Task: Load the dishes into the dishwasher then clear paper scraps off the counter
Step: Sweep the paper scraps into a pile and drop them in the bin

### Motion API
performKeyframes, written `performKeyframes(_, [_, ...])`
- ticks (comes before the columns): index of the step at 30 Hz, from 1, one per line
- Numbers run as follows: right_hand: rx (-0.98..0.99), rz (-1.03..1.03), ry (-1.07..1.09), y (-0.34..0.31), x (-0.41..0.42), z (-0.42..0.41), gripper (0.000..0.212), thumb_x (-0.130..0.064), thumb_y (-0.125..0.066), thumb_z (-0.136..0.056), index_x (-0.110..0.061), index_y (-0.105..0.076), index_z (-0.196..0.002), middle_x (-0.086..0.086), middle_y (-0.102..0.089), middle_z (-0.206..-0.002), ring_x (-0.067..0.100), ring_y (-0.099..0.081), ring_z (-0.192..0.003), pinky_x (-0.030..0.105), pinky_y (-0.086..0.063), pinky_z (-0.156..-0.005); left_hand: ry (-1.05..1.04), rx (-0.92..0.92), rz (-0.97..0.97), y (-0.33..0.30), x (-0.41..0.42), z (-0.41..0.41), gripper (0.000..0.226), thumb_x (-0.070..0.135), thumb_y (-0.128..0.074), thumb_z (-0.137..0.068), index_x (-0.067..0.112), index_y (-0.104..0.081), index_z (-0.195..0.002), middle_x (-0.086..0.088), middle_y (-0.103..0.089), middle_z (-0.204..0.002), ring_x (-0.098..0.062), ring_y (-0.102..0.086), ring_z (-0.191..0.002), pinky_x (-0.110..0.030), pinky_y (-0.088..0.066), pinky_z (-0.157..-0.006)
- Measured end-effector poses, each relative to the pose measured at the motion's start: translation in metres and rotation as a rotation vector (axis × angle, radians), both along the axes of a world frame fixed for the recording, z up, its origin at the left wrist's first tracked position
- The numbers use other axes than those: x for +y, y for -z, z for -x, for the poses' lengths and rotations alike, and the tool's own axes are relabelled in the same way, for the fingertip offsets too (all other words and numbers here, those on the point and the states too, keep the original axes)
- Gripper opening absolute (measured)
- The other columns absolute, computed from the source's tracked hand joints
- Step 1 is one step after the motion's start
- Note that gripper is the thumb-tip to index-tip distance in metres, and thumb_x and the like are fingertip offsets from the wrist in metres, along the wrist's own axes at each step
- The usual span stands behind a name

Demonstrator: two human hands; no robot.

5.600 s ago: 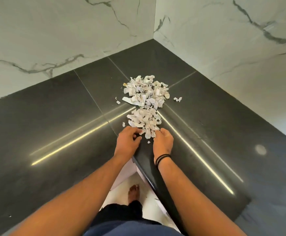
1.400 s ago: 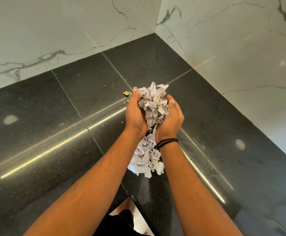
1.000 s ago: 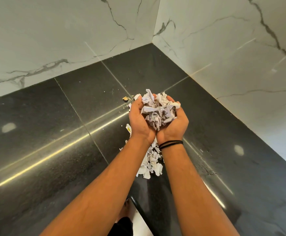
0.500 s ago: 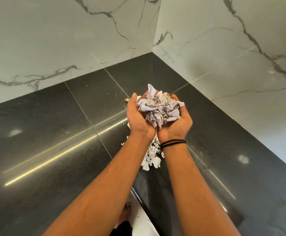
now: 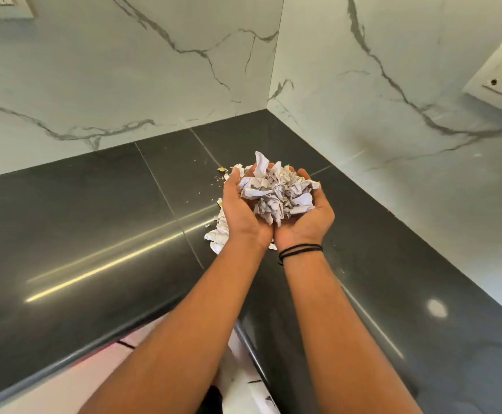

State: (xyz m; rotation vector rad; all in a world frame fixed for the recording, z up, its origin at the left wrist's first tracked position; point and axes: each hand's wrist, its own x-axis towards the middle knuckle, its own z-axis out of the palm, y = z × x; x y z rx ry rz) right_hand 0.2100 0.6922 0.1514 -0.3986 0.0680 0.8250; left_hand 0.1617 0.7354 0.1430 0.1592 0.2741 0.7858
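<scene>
Both hands, left hand (image 5: 240, 209) and right hand (image 5: 305, 218), are cupped together around a wad of paper scraps (image 5: 276, 194), with leftover scraps (image 5: 218, 234) on the counter (image 5: 94, 222) right underneath, closer to the left one.

We note even, bright light; long glare streaks on the counter (image 5: 100, 273), a round glint right. Wide-angle bend at edges. Focus sharp, forearms slightly soft.

White paper scraps (image 5: 276, 192) — black counter (image 5: 94, 219) — white grey-veined marble wall (image 5: 124, 70), black wristband (image 5: 300, 251).
</scene>
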Motion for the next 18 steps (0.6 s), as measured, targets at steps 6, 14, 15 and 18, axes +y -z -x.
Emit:
performKeyframes(6, [-0.038, 0.014, -0.050, -0.008, -0.053, 0.029, 0.031, -0.026, -0.041, -0.100, -0.006, -0.066, -0.104, 0.017, -0.070, -0.105, 0.034, -0.067, -0.100, 0.046, -0.055, -0.089, -0.049, 0.008, -0.008, -0.009, -0.060, 0.031, 0.065, 0.048, -0.048, -0.097, 0.003, -0.055, -0.142, -0.022, -0.056, -0.143, -0.040, -0.054, -0.133, -0.054, -0.042, -0.112])
performKeyframes(14, [-0.066, 0.035, -0.185, -0.008, -0.080, 0.099, 0.044, -0.027, -0.042, -0.098, -0.003, -0.064, -0.126, 0.018, -0.067, -0.125, 0.036, -0.063, -0.117, 0.049, -0.048, -0.104, -0.191, 0.023, -0.027, -0.011, -0.095, 0.107, 0.052, 0.046, -0.041, -0.100, 0.007, -0.066, -0.125, -0.023, -0.062, -0.135, -0.041, -0.056, -0.130, -0.056, -0.040, -0.114])
performKeyframes(15, [-0.066, 0.036, -0.196, -0.005, -0.079, 0.108, 0.047, -0.028, -0.043, -0.097, -0.003, -0.060, -0.133, 0.018, -0.064, -0.130, 0.036, -0.061, -0.121, 0.050, -0.045, -0.107, -0.210, 0.024, -0.025, -0.010, -0.096, 0.118, 0.051, 0.046, -0.042, -0.100, 0.007, -0.065, -0.125, -0.023, -0.063, -0.133, -0.041, -0.056, -0.130, -0.056, -0.040, -0.113])
performKeyframes(18, [-0.058, 0.052, -0.235, 0.001, -0.079, 0.140, 0.043, -0.027, -0.042, -0.097, -0.004, -0.062, -0.127, 0.017, -0.064, -0.128, 0.035, -0.062, -0.118, 0.049, -0.046, -0.106, -0.256, 0.022, -0.009, -0.004, -0.097, 0.153, 0.058, 0.045, -0.046, -0.098, 0.006, -0.056, -0.140, -0.024, -0.058, -0.140, -0.042, -0.054, -0.133, -0.057, -0.039, -0.114])
